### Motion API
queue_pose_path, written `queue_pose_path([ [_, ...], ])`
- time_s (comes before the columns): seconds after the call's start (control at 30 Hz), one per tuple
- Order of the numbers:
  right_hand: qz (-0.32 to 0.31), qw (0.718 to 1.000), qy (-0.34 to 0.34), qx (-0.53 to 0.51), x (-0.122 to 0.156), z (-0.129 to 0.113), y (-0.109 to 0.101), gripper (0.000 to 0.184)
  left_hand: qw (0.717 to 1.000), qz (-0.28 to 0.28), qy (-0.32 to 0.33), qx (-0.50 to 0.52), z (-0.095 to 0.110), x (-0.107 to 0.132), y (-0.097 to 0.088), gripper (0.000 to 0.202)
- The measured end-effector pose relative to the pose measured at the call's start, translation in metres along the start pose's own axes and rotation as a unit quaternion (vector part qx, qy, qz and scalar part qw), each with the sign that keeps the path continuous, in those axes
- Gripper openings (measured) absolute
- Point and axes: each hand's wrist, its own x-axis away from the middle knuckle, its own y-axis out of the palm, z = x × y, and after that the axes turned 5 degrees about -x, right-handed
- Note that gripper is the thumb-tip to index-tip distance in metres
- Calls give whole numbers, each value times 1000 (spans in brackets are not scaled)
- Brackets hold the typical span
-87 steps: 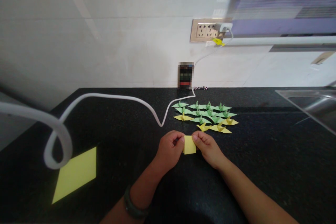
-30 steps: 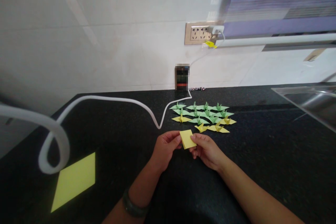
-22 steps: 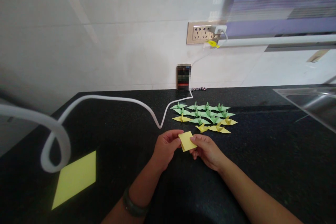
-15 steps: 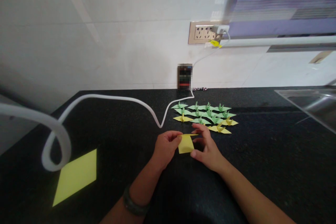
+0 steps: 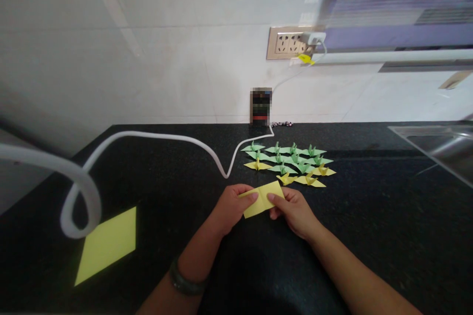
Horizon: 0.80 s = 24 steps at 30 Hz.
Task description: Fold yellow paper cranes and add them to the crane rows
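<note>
Between my hands, raised over the dark counter, is a folded yellow sheet of paper (image 5: 263, 198), a rectangle with a crease across its middle. My left hand (image 5: 233, 208) pinches its left part, thumb on top. On the right part, my right hand (image 5: 294, 210) presses its thumb near the crease, with the fingers curled behind. Just beyond the paper stand several folded paper cranes in rows, green cranes (image 5: 294, 158) farther back and yellow cranes (image 5: 309, 180) nearer.
A flat yellow paper sheet (image 5: 113, 246) lies at the left under a looping white cable (image 5: 158, 136). The cable runs to a pixelated dark device (image 5: 260, 107) against the wall. A metal sink (image 5: 443, 145) is at the right. A socket panel (image 5: 286, 43) holds a plugged charger.
The paper now lies spread as a wider rectangle facing me, where before it was a smaller square with a raised flap. My right hand has closed from spread fingers onto its right part.
</note>
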Motion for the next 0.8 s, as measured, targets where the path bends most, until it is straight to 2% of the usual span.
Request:
queue_pose_path([
  [0.07, -13, 1000, 2, 10, 1, -2, 1, 27, 1000, -6, -19, 14, 1, 0, -3, 29],
  [0.23, 21, 998, -47, 31, 2, -9, 1, 24, 999, -35, -34, 7, 0, 1, -6, 26],
  [0.4, 9, 998, -59, 34, 2, -7, -1, 20, 1000, -23, -5, 2, 0, 0, -5, 23],
  [0.8, 9, 998, -54, 35, 2, -9, 0, 21, 1000, -11, -3, -28, 5, 1, -7, 24],
])
